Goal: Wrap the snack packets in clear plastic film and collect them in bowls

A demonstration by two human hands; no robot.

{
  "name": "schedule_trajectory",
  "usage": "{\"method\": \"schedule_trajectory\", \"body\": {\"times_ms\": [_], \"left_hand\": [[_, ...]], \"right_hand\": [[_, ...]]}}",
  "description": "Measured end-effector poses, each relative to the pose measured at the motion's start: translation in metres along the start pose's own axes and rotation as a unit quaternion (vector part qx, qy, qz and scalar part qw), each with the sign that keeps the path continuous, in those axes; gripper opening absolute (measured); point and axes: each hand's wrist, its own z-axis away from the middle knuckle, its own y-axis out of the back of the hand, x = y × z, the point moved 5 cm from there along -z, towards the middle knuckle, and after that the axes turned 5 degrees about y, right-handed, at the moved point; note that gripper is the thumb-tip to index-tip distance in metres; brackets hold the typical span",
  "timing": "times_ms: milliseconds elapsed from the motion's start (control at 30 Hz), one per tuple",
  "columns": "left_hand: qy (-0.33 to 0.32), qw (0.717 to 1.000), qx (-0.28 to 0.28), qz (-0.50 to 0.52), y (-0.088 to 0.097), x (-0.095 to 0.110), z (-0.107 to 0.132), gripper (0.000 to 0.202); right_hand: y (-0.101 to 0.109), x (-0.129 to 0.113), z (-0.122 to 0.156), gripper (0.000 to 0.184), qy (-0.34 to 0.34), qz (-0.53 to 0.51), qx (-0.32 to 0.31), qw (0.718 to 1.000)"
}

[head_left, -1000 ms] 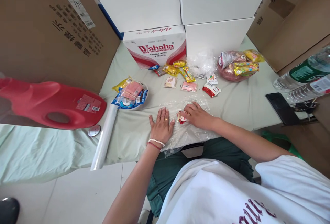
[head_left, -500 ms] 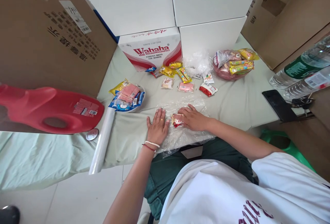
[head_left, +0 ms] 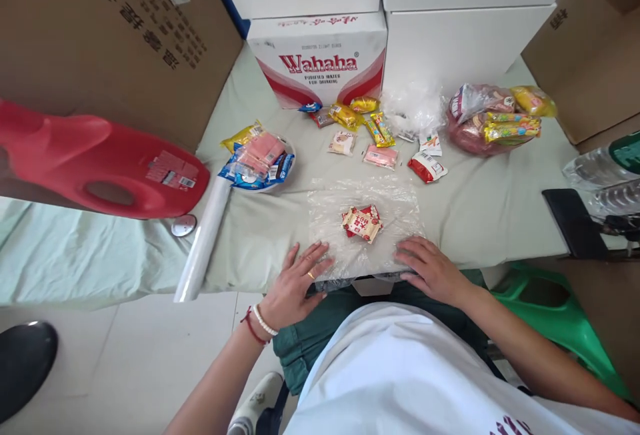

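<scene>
A sheet of clear plastic wrap [head_left: 395, 211] lies flat on the pale green table [head_left: 480, 215] in front of me. A red and white snack packet [head_left: 361, 222] sits in its middle. My left hand [head_left: 296, 277] rests at the sheet's near left corner, fingers spread flat on its edge. At the near right corner my right hand [head_left: 431, 268] lies palm down, fingers stretched along the edge. Neither hand touches the packet.
A roll of plastic wrap [head_left: 204, 241] lies left, beside a bowl of snacks [head_left: 257, 163] and a red jug [head_left: 95, 165]. Loose snack packets [head_left: 373, 131], a crumpled bag [head_left: 413, 108] and a pink bowl [head_left: 493, 121] sit behind. Boxes [head_left: 320, 55] ring the table. Phone [head_left: 570, 221] and bottles at right.
Both hands have drawn back from the packet to the near corners of the sheet. The packet now lies uncovered in the sheet's middle. The camera tilted down.
</scene>
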Motion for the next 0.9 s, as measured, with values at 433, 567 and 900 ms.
{"method": "schedule_trajectory", "body": {"times_ms": [433,567,900], "left_hand": [[0.147,0.955,0.202,0.156,0.041,-0.043,-0.087,0.032],[0.195,0.948,0.234,0.090,0.030,-0.056,-0.112,0.032],[0.276,0.893,0.350,0.057,0.042,-0.052,-0.089,0.029]], "right_hand": [[0.047,0.051,-0.097,0.045,-0.171,-0.132,-0.017,0.976],[0.044,0.076,-0.114,0.029,-0.207,0.004,-0.024,0.978],[0.007,-0.001,-0.163,0.028,0.047,0.092,-0.108,0.989]]}}
